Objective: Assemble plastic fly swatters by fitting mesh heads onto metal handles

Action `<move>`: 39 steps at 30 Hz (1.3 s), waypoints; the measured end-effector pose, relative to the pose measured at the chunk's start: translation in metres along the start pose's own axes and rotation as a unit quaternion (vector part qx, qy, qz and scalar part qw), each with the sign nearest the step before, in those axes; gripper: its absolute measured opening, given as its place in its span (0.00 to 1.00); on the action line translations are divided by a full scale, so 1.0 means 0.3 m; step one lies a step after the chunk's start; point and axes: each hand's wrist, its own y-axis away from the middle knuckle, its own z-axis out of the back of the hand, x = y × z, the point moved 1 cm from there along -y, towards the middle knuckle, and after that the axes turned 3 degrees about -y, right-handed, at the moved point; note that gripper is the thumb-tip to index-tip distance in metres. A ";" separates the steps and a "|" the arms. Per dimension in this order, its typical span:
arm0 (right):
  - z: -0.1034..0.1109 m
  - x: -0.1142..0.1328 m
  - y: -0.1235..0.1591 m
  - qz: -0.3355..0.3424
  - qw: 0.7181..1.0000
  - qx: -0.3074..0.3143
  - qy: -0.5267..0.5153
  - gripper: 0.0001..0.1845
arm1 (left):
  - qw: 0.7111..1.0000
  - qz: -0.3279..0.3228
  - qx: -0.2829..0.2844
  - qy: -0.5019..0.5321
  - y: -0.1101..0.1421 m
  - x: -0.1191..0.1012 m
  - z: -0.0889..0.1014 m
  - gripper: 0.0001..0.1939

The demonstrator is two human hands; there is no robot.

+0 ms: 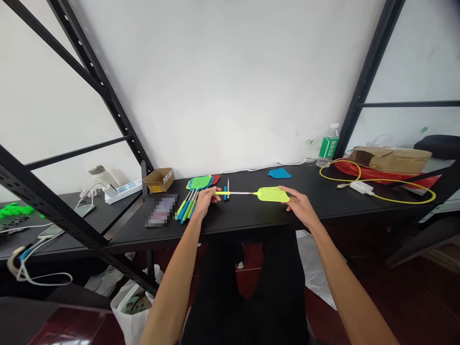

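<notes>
This camera sits on the person's head and looks forward and down. The left hand (pixel 204 201) and the right hand (pixel 301 207) hold a green fly swatter (pixel 271 194) a little below the middle of the picture. Past the grip is a black table (pixel 334 199), and behind that, a white wall (pixel 223 81). Under the grip, close to the camera, are the person's legs (pixel 244 297).

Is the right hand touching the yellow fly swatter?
Touching. The head view shows the right hand with its fingers lying on the edge of the yellow swatter's head.
</notes>
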 end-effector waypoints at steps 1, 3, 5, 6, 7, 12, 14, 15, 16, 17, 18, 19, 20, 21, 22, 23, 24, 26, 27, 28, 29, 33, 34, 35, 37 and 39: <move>-0.001 -0.002 0.000 0.005 1.000 -0.002 0.000 0.26 | 1.000 -0.002 0.002 -0.002 0.001 0.000 0.000 0.23; -0.001 -0.007 -0.001 0.015 1.000 -0.002 -0.005 0.25 | 1.000 -0.007 0.007 -0.005 0.003 -0.002 -0.001 0.23; -0.001 -0.013 -0.001 0.014 1.000 0.001 -0.007 0.24 | 1.000 -0.011 0.011 -0.007 0.005 -0.006 -0.002 0.23; 0.000 -0.015 -0.002 0.012 1.000 0.001 -0.008 0.25 | 1.000 -0.013 0.013 -0.008 0.006 -0.008 -0.003 0.23; 0.001 -0.017 -0.002 0.011 1.000 0.001 -0.007 0.25 | 1.000 -0.014 0.014 -0.008 0.007 -0.010 -0.004 0.24; 0.005 -0.016 0.002 0.005 1.000 0.001 -0.004 0.23 | 1.000 -0.016 0.016 -0.010 0.009 -0.018 -0.007 0.25; 0.006 -0.010 0.005 0.004 1.000 0.000 -0.004 0.22 | 1.000 -0.017 0.018 -0.009 0.010 -0.019 -0.007 0.25; 0.006 -0.007 0.007 0.003 1.000 0.000 -0.003 0.22 | 1.000 -0.017 0.018 -0.008 0.010 -0.019 -0.007 0.25; 0.007 -0.005 0.008 0.001 1.000 -0.001 -0.001 0.22 | 1.000 -0.018 0.019 -0.007 0.010 -0.019 -0.007 0.24; 0.007 -0.004 0.008 -0.003 1.000 -0.002 0.001 0.23 | 1.000 -0.018 0.020 -0.006 0.011 -0.019 -0.007 0.24; 0.007 -0.005 0.008 -0.009 1.000 -0.006 0.002 0.23 | 1.000 -0.018 0.021 -0.005 0.011 -0.020 -0.007 0.24; 0.006 -0.007 0.007 -0.016 1.000 -0.010 0.002 0.24 | 1.000 -0.018 0.022 -0.004 0.012 -0.021 -0.007 0.24; 0.006 -0.010 0.005 -0.023 1.000 -0.015 0.002 0.25 | 1.000 -0.018 0.023 -0.003 0.013 -0.021 -0.008 0.24; 0.005 -0.014 0.003 -0.028 0.999 -0.021 0.000 0.25 | 1.000 -0.018 0.025 -0.001 0.013 -0.022 -0.008 0.24; 0.004 -0.019 0.001 -0.032 0.999 -0.028 -0.002 0.26 | 0.999 -0.018 0.026 0.000 0.014 -0.023 -0.008 0.24; 0.003 -0.023 -0.002 -0.034 0.999 -0.036 -0.004 0.26 | 0.999 -0.017 0.027 0.002 0.014 -0.024 -0.009 0.25; 0.003 -0.027 -0.004 -0.034 0.998 -0.043 -0.005 0.26 | 0.999 -0.016 0.027 0.004 0.015 -0.024 -0.009 0.25; 0.002 -0.032 -0.008 -0.028 0.998 -0.050 -0.002 0.26 | 1.000 -0.015 0.025 0.006 0.014 -0.025 -0.010 0.25; 0.001 -0.033 -0.010 -0.024 0.999 -0.048 0.003 0.26 | 1.000 -0.015 0.024 0.007 0.014 -0.024 -0.010 0.25; 0.000 -0.033 -0.010 -0.020 0.999 -0.043 0.009 0.27 | 1.000 -0.015 0.023 0.007 0.013 -0.024 -0.010 0.25; 0.000 -0.032 -0.010 -0.018 0.999 -0.038 0.014 0.27 | 1.000 -0.014 0.022 0.008 0.012 -0.023 -0.010 0.25; -0.004 -0.019 -0.007 -0.025 0.999 -0.035 0.014 0.30 | 1.000 -0.010 0.020 0.009 0.008 -0.016 -0.008 0.24; -0.006 -0.014 -0.005 -0.026 0.999 -0.036 0.009 0.31 | 1.000 -0.009 0.019 0.009 0.006 -0.014 -0.007 0.24; -0.008 -0.008 -0.004 -0.025 0.999 -0.035 0.003 0.33 | 1.000 -0.008 0.017 0.011 0.005 -0.011 -0.006 0.24; -0.010 0.005 0.000 -0.022 0.999 -0.032 -0.012 0.34 | 1.000 -0.004 0.009 0.013 0.002 -0.006 -0.005 0.23; -0.011 0.013 0.002 -0.019 0.999 -0.031 -0.030 0.35 | 1.000 -0.001 -0.002 0.017 0.000 -0.004 -0.005 0.23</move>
